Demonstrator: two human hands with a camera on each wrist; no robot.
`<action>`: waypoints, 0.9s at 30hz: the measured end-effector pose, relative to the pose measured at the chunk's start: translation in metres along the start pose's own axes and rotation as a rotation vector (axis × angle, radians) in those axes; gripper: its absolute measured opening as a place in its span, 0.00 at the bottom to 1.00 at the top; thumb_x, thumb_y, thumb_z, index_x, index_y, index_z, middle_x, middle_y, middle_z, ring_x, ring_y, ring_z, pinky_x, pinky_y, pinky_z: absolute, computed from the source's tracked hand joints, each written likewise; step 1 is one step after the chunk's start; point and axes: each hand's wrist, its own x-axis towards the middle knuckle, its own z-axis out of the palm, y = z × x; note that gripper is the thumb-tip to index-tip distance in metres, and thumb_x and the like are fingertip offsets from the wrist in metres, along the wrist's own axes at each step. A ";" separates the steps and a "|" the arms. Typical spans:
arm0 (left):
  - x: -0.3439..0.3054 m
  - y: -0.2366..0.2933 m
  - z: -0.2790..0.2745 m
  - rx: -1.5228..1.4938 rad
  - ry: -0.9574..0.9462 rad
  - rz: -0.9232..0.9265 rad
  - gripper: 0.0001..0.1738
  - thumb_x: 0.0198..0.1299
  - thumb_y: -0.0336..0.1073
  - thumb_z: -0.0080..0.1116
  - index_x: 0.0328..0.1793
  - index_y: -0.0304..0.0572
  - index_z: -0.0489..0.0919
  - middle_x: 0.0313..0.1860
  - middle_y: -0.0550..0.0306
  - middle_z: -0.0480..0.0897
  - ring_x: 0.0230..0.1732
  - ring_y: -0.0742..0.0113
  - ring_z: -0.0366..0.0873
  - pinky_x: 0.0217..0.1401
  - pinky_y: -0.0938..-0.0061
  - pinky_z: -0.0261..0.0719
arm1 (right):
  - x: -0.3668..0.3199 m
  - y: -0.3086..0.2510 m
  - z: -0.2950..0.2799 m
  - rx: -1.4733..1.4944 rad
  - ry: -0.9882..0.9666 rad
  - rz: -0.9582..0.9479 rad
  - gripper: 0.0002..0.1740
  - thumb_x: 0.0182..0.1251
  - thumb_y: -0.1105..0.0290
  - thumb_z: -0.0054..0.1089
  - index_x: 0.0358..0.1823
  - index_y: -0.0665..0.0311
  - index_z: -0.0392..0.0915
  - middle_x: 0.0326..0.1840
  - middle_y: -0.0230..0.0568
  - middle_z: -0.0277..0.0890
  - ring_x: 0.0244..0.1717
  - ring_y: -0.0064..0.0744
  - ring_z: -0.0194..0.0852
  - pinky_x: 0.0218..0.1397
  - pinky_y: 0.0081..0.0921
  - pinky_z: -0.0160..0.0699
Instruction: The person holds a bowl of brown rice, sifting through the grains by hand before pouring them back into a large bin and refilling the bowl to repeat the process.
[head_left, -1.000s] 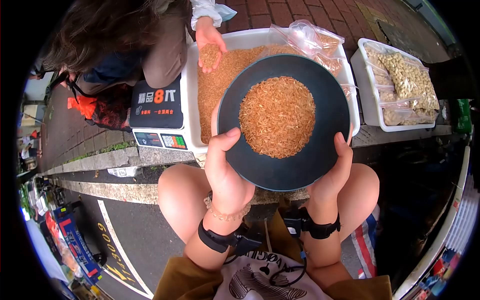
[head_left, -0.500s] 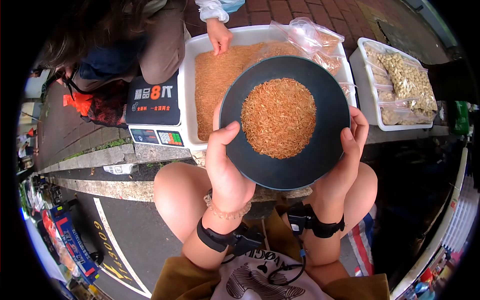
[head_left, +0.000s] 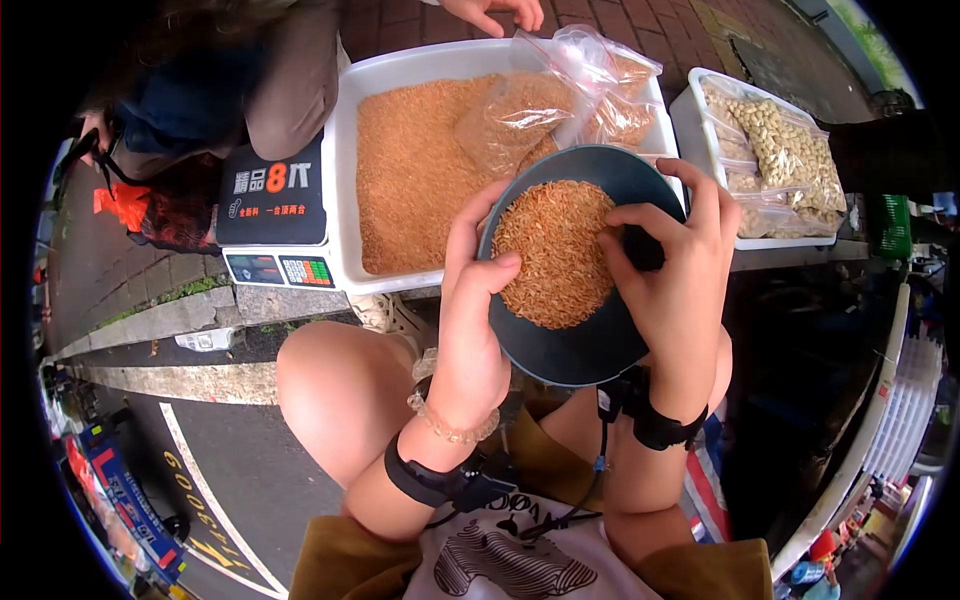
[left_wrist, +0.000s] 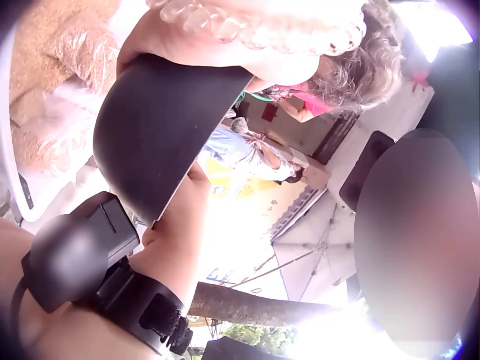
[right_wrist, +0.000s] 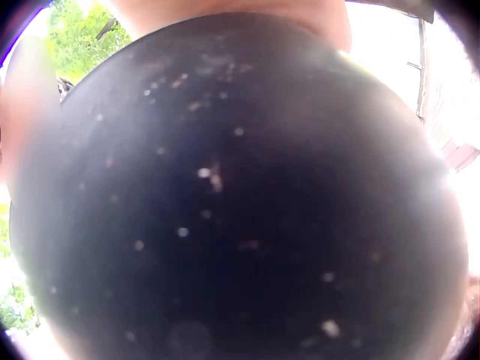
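My left hand holds a dark round bowl by its left rim, thumb hooked over the edge. A mound of reddish-brown, rice-like grains lies in the bowl. Over the bowl's right side, my right hand brings thumb and forefinger close together at the edge of the mound, pinching at the grains; its other fingers lie beyond the rim. In the left wrist view the bowl's outer wall shows below the bead bracelet. The bowl's dark underside, dotted with pale specks, fills the right wrist view.
A white tray of similar grains and plastic bags stands ahead. At its left sits a digital scale; another white tray at right holds bagged pale nuts. Another person's hand is beyond the tray.
My right hand has left the bowl's right rim and come over the grains, and the bowl now tilts. The other person's hand emptied its grains into the tray and withdrew.
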 end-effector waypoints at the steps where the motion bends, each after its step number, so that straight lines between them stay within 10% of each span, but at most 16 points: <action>1: 0.001 -0.001 -0.002 0.026 0.001 0.016 0.33 0.54 0.37 0.43 0.68 0.36 0.61 0.64 0.48 0.66 0.65 0.61 0.65 0.69 0.68 0.59 | -0.001 0.000 0.002 -0.002 -0.005 0.000 0.09 0.40 0.75 0.69 0.27 0.57 0.83 0.54 0.41 0.69 0.57 0.49 0.62 0.59 0.39 0.65; 27: 0.000 0.002 -0.003 0.032 -0.004 0.055 0.34 0.52 0.35 0.44 0.68 0.34 0.60 0.65 0.46 0.65 0.66 0.61 0.64 0.70 0.68 0.58 | -0.003 0.006 0.012 0.105 0.053 -0.044 0.09 0.40 0.76 0.69 0.26 0.56 0.82 0.51 0.38 0.71 0.56 0.47 0.61 0.58 0.38 0.64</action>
